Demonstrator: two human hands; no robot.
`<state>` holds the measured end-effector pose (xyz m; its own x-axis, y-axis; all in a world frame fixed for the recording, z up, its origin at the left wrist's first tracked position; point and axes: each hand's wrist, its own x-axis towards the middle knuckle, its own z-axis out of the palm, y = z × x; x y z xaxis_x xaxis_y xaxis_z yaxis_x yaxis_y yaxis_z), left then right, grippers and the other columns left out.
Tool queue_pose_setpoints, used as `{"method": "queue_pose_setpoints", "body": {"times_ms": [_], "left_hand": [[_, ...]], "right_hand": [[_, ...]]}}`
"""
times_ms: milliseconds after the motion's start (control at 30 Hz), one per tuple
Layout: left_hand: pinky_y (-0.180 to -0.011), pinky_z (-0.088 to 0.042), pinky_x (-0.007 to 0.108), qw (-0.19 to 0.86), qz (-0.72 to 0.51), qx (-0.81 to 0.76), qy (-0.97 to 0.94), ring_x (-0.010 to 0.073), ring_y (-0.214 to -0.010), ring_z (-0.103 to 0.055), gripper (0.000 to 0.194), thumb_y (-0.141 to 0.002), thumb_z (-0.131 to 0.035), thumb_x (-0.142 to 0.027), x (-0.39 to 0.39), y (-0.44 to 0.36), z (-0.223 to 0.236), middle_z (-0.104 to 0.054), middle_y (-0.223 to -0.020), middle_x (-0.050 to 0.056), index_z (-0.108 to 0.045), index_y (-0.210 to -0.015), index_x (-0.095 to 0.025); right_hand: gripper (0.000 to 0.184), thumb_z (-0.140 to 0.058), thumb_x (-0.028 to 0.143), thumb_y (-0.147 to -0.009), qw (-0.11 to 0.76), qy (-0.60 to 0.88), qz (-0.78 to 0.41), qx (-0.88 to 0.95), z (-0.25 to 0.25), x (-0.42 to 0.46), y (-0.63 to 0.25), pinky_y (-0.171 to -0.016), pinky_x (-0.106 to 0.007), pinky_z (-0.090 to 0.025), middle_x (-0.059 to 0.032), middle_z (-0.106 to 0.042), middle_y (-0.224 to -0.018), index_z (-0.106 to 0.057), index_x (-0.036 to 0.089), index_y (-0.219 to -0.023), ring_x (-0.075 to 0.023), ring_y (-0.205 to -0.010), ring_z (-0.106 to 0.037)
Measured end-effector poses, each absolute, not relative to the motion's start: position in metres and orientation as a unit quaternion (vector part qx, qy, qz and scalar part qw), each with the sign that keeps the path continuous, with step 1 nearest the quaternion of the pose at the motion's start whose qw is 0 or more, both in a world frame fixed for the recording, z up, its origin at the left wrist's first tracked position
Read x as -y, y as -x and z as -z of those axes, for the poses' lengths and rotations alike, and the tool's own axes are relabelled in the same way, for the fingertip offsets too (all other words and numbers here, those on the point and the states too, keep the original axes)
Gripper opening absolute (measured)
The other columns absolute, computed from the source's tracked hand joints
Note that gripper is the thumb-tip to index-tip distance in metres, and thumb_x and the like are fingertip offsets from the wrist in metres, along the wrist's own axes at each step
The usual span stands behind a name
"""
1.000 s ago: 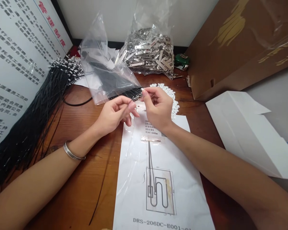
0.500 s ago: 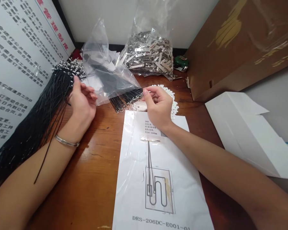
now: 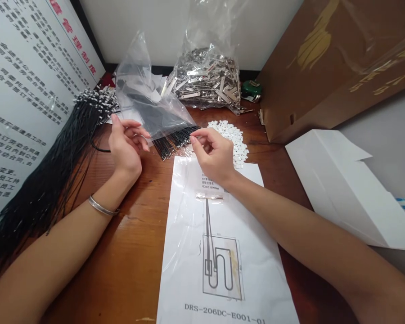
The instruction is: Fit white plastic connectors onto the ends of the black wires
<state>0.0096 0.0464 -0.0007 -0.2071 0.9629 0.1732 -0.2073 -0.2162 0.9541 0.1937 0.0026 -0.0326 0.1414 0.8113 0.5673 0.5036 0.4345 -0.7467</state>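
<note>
My left hand (image 3: pixel 126 146) is half curled with the thumb raised and apart from the fingers; nothing shows in it. It is between a thick bundle of black wires (image 3: pixel 50 166) with white ends and a clear plastic bag (image 3: pixel 138 90). Out of the bag's mouth stick shorter black wires (image 3: pixel 175 141) with bare metal tips. Beside those tips, my right hand (image 3: pixel 214 155) pinches thumb and forefinger together; whatever is between them is too small to make out. Right behind that hand lies a pile of small white pieces (image 3: pixel 231 135).
A printed drawing sheet (image 3: pixel 222 216) lies in the middle of the wooden table (image 3: pixel 128 252). At the back stand a bag of flat metal strips (image 3: pixel 205 81) and a green tape measure (image 3: pixel 252 91). A brown box (image 3: pixel 310 81) and a folded white carton (image 3: pixel 340 189) flank the right side.
My left hand has moved right, away from the wire bundle, and loose wires no longer cross its forearm. My right hand has shifted slightly left, uncovering more of the white pile.
</note>
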Motion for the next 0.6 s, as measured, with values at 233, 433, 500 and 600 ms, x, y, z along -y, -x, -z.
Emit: {"method": "queue_pose_setpoints", "body": {"times_ms": [233, 433, 500, 600], "left_hand": [[-0.047, -0.036, 0.025, 0.365, -0.648, -0.469, -0.477, 0.0066, -0.047, -0.045, 0.05, -0.087, -0.047, -0.069, -0.076, 0.032, 0.001, -0.049, -0.05, -0.006, -0.048, -0.065, -0.023], [-0.054, -0.044, 0.023, 0.289, -0.699, -0.535, -0.375, 0.0069, -0.053, -0.046, 0.037, -0.096, -0.044, -0.043, -0.098, 0.096, -0.007, -0.049, -0.052, -0.005, -0.047, -0.067, -0.022], [-0.055, -0.043, 0.025, 0.259, -0.701, -0.549, -0.375, 0.0084, -0.053, -0.046, 0.036, -0.1, -0.04, -0.039, -0.096, 0.103, -0.008, -0.049, -0.051, -0.004, -0.047, -0.068, -0.024], [-0.06, -0.037, 0.027, 0.116, -0.633, -0.548, -0.534, 0.0066, -0.053, -0.046, 0.036, -0.1, -0.045, -0.039, -0.08, 0.083, -0.005, -0.049, -0.053, -0.006, -0.052, -0.069, -0.02]], "right_hand": [[0.008, -0.057, 0.024, -0.087, 0.532, 0.53, -0.147, 0.643, 0.033, -0.004, -0.195, -0.052, -0.028, -0.037, 0.0052, -0.053, -0.056, -0.064, 0.021, -0.084, -0.0097, -0.047, -0.043], [0.011, -0.057, 0.021, -0.087, 0.487, 0.57, -0.155, 0.643, 0.033, -0.007, -0.197, -0.06, -0.031, -0.039, 0.0047, -0.051, -0.055, -0.068, 0.02, -0.087, -0.0123, -0.052, -0.046], [0.016, -0.058, 0.017, -0.085, 0.439, 0.578, -0.157, 0.67, 0.033, -0.009, -0.198, -0.066, -0.032, -0.04, 0.0032, -0.053, -0.058, -0.072, 0.019, -0.093, -0.0145, -0.058, -0.05], [0.025, -0.056, 0.015, -0.084, 0.369, 0.579, -0.129, 0.716, 0.032, -0.01, -0.197, -0.073, -0.035, -0.039, -0.0003, -0.057, -0.066, -0.074, 0.019, -0.101, -0.0182, -0.068, -0.053]]}}
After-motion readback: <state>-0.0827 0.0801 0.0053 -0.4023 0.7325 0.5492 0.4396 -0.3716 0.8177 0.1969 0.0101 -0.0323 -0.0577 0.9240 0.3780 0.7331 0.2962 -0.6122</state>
